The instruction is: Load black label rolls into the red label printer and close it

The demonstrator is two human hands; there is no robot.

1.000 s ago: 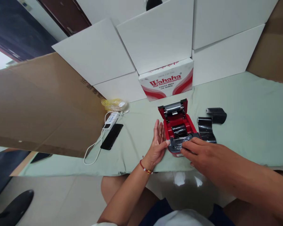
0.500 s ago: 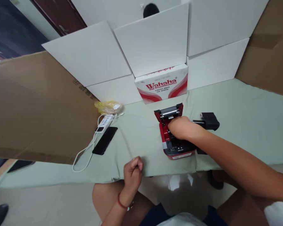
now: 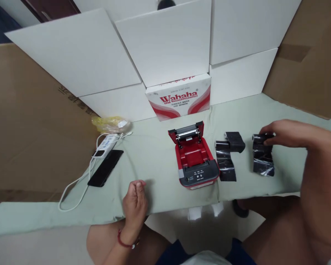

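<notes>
Pale-green cloth tabletop (image 3: 154, 165), flat white panels (image 3: 165, 48) behind. My R hand (image 3: 285, 134) pinches a glossy blk film roll (image 3: 263, 160); L hand (image 3: 135, 202) fisted.

White boards (image 3: 165, 48) and brown cardboard (image 3: 30, 121) surround a pale green cloth-covered table (image 3: 157, 154). Behind stand a whitish wall (image 3: 127, 8) and dark red door (image 3: 56, 9); the glossy floor (image 3: 44, 243) reflects light (image 3: 194, 213).

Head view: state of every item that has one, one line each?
Red printer: lid raised, red interior exposed
Right black roll: partly unrolled, right hand gripping its end
Middle black roll: partly unrolled, lying
Left black roll: partly unrolled, lying
Left hand: curled; contents can't be told
Phone: flat, screen dark
Plastic bag: crumpled
White cable: looped
Wahaha box: standing on edge
</notes>
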